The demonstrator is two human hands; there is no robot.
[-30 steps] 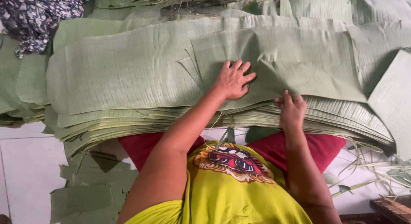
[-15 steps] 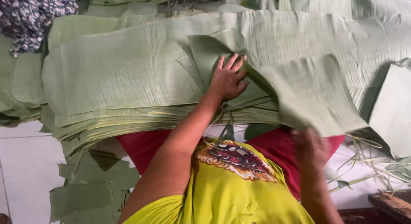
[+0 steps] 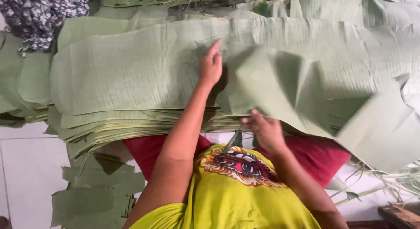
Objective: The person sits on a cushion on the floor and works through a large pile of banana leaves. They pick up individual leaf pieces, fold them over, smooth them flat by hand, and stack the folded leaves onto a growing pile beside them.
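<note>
Peeling one leaf sheet off a thick pile is the work in hand. Left of the left hand (image 3: 211,68), the stack of green banana-leaf sheets (image 3: 131,80) lies flat, with trimmed scraps (image 3: 94,194) on the white tiled floor (image 3: 22,167) below it and a patterned cloth (image 3: 39,14) at the far corner. The left hand rests on the stack, fingers mostly straight, pressing rather than gripping. To its right, the right hand (image 3: 264,130) pinches the near edge of the loose sheet (image 3: 280,86), which is lifted and blurred. Judging by this, keeping the left palm firm should stop lower sheets dragging along. More leaves lie beyond both hands.
</note>
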